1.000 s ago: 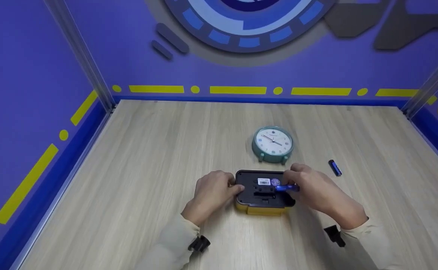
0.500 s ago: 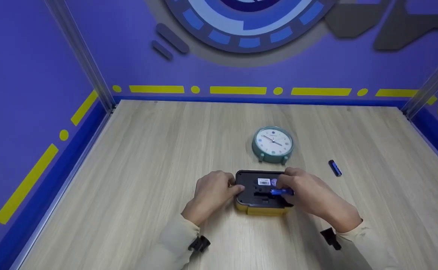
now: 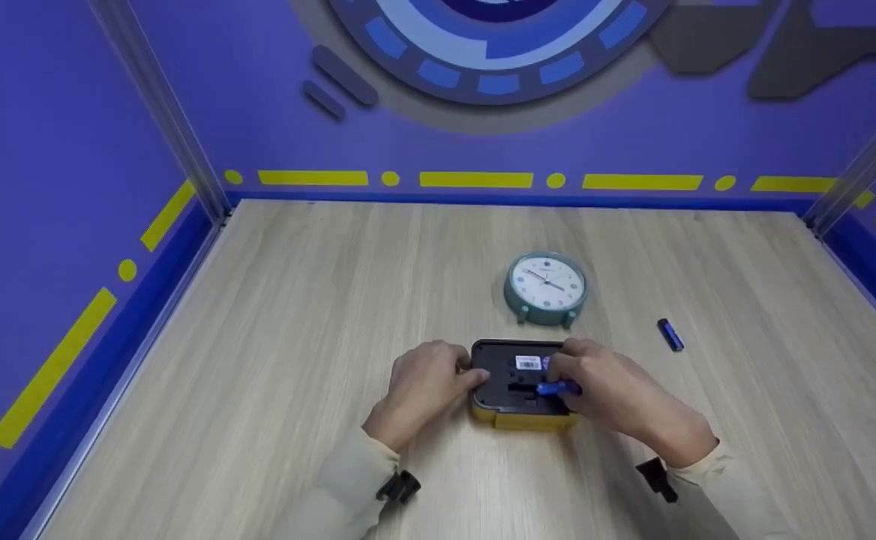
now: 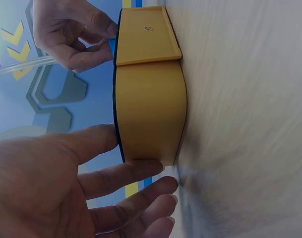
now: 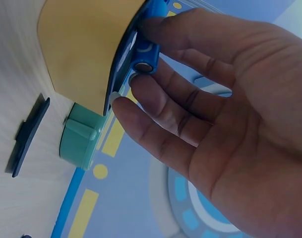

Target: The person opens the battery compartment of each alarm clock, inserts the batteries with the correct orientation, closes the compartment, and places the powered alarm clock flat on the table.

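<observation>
A yellow case point(image 4: 150, 106) with a black back point(image 3: 498, 390) lies back side up on the table. My left hand point(image 3: 427, 390) grips its left edge, thumb on the rim and index finger against the side. Between thumb and fingers my right hand point(image 3: 614, 390) pinches a blue battery point(image 3: 554, 388). The battery lies over the slot in the black back, its left end at the slot and its right end by my fingers. In the right wrist view the battery's flat metal end point(image 5: 143, 67) shows, close to the back. Whether it is seated in the slot, I cannot tell.
A green round clock point(image 3: 547, 289) lies face up just behind the case. To the right lies a small thin dark piece point(image 3: 670, 335), resembling a battery cover. Blue-purple panels point(image 3: 483, 150) border the wooden table point(image 3: 318, 300) at the back and sides.
My right hand has moved left and slightly toward me with the blue battery, bringing it lower over the slot. My left hand and the case have stayed in place.
</observation>
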`<state>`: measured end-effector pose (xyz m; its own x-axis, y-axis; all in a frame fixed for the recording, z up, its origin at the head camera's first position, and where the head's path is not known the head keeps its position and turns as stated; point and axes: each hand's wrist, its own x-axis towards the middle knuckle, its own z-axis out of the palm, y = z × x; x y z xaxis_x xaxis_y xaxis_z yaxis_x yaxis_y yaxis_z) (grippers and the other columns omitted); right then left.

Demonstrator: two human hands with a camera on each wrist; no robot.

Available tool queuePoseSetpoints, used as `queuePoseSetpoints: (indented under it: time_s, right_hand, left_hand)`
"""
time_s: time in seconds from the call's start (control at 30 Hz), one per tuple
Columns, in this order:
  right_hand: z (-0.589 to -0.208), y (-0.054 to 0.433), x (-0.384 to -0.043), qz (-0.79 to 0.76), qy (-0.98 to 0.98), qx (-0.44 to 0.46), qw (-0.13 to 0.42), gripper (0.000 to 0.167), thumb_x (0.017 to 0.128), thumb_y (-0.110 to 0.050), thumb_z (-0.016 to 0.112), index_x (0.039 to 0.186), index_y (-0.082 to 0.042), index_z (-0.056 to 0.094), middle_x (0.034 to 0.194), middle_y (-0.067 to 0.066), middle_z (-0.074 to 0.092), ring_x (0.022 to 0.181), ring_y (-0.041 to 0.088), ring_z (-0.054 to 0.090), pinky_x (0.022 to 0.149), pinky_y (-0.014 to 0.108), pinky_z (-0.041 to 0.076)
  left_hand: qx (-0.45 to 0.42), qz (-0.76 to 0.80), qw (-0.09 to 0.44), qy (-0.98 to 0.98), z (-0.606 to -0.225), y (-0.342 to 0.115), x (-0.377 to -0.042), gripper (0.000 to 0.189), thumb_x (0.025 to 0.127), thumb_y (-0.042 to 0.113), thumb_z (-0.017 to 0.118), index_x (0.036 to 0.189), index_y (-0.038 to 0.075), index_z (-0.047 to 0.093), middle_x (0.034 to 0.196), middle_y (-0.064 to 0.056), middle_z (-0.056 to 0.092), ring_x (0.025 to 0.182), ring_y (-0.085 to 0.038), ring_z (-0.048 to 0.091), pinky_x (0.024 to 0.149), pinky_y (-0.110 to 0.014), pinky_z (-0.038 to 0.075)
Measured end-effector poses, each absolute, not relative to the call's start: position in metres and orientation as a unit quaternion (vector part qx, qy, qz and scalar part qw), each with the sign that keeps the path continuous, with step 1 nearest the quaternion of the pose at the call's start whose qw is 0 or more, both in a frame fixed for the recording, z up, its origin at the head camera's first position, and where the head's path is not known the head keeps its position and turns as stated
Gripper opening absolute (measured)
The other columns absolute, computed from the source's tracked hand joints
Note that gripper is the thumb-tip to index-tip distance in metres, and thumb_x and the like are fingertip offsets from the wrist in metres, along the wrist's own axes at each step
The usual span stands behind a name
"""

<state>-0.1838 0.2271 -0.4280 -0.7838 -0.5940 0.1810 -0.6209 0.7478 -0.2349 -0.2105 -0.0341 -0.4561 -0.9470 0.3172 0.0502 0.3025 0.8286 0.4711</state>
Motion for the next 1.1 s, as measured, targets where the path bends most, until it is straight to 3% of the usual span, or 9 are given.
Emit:
queuePoseSetpoints:
  time_s: [0.57,1.1]
  right_hand:
    - [-0.432,0.218,-0.181,0.148,-0.93,0.333,0.037,0.024,0.083,0.01,0.081,0.097,-0.007,0.073,0.104,0.01,0.064,0.093,0.024,0.064,0.081,0.047,0.06]
    - [-0.436,0.214,-0.182,0.167,-0.924,0.341,0.051,0.021,0.085,0.01,0.08,0.096,-0.007,0.072,0.098,0.006,0.064,0.084,0.021,0.065,0.074,0.043,0.061]
  left_hand:
    - [0.155,0.249,0.018,0.956,-0.456,-0.034,-0.21,0.026,0.096,0.04,0.08,0.091,0.015,0.081,0.074,0.008,0.057,0.069,-0.013,0.05,0.061,-0.035,0.042]
    - [0.153,0.255,0.021,0.955,-0.456,-0.033,-0.211,0.025,0.095,0.039,0.081,0.082,0.018,0.076,0.071,0.009,0.055,0.066,-0.012,0.048,0.06,-0.034,0.039]
